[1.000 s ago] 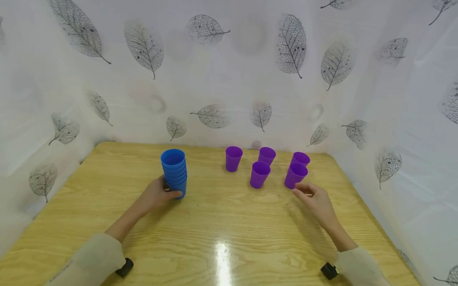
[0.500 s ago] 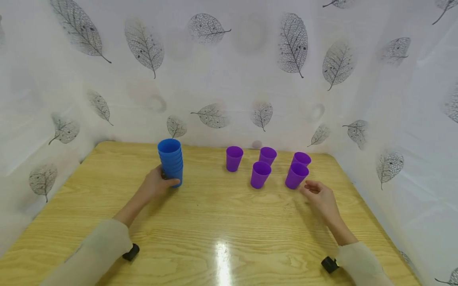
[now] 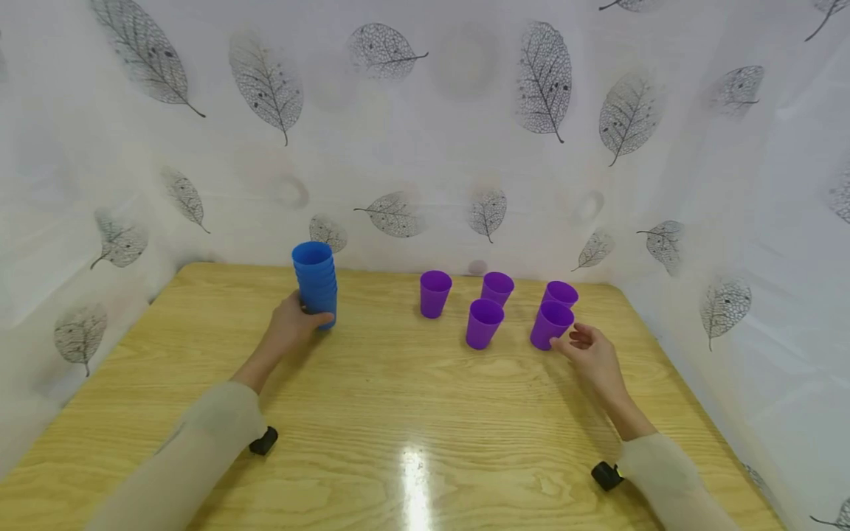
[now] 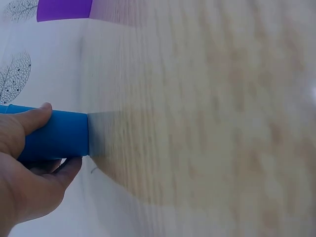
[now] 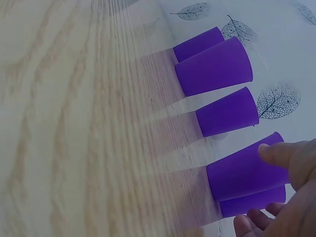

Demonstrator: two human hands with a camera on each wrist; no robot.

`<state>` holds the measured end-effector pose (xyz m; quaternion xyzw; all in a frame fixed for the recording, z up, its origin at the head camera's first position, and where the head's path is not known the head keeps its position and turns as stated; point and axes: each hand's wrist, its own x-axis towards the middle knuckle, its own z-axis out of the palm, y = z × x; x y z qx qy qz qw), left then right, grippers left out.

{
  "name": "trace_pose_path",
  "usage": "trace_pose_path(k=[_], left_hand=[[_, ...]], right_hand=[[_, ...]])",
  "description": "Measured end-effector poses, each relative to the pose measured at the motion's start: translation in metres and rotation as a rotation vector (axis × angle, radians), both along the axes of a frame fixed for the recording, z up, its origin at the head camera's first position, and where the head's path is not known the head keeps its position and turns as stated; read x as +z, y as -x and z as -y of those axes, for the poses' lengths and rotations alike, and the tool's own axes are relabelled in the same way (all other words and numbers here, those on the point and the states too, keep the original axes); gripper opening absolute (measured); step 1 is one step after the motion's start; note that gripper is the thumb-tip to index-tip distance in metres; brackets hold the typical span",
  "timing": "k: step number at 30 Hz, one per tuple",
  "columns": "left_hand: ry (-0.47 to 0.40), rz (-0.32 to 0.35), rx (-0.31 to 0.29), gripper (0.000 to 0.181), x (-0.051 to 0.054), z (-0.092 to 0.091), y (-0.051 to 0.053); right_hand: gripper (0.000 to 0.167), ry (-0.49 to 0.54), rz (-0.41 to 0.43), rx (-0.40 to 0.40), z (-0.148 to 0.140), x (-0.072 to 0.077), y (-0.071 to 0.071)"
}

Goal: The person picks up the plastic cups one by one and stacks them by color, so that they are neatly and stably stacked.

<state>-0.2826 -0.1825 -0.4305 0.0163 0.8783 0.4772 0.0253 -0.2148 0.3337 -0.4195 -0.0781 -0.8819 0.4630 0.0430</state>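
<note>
My left hand [image 3: 290, 324] grips the lower part of a stack of nested blue cups [image 3: 315, 276], thumb on the near side. In the left wrist view the lowest blue cup [image 4: 61, 133] has its base at or very close to the table. My right hand [image 3: 598, 365] is beside the front right purple cup [image 3: 550, 323], fingers loosely bent and apart. From the right wrist, the thumb overlaps that purple cup [image 5: 237, 170] near its rim; whether it touches is unclear. The fingers lie past the cup's other side, not closed round it.
Several purple cups stand upright at the back right: one at the left [image 3: 434, 295], two in the middle [image 3: 483, 324], and one [image 3: 560, 293] behind the front right cup. A leaf-patterned white sheet [image 3: 451, 162] hangs behind the wooden table [image 3: 372, 413].
My left hand has moved the blue stack away from me, toward the table's back edge. My right hand shifted right and slightly back, its fingers spreading beside the front right purple cup.
</note>
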Motion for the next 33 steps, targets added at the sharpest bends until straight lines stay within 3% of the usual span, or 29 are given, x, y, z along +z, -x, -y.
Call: trace_pose_path(k=[15, 25, 33], left_hand=[[0.005, -0.022, 0.099, 0.076, 0.004, -0.008, 0.018], [0.006, -0.078, 0.179, 0.071, -0.001, -0.012, 0.031], [0.0, -0.09, 0.224, 0.069, -0.005, -0.009, 0.036]], right_hand=[[0.078, 0.058, -0.123, -0.04, 0.01, -0.006, 0.019], [0.078, 0.106, -0.152, -0.109, 0.016, -0.008, 0.022], [0.074, 0.113, -0.159, -0.108, 0.019, -0.012, 0.025]])
